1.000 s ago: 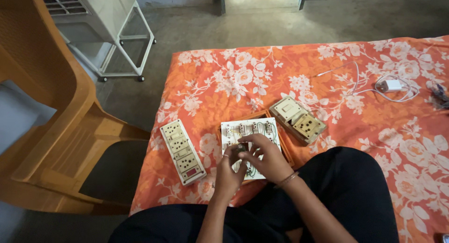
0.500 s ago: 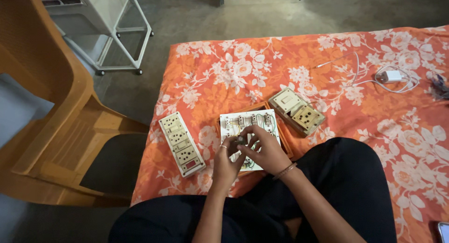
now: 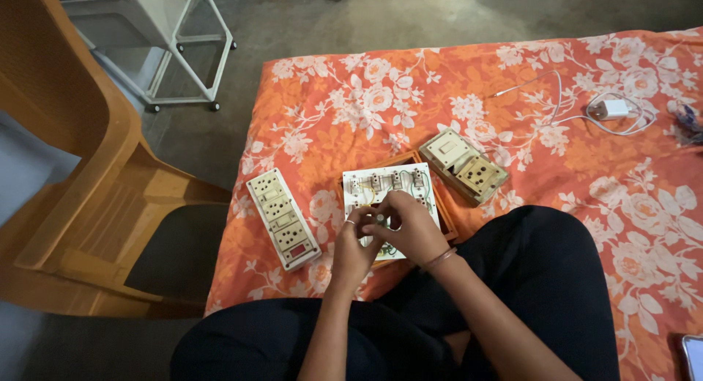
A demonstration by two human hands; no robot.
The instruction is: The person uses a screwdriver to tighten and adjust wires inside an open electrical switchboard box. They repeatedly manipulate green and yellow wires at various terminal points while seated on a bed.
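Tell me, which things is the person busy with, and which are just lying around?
In use:
- open switchboard panel with wires showing
- left hand and right hand, both on the panel; what the fingers pinch is hidden

Lying about:
- long switch strip
- small switch box
- white charger and cable
- phone corner
- wooden chair

Both hands [image 3: 384, 231] on an open white switchboard [image 3: 390, 198] atop the floral orange bedsheet [image 3: 410, 88]

The scene is viewed steeply downward from the head, close above the orange floral bedsheet [image 3: 469, 95] and lap.
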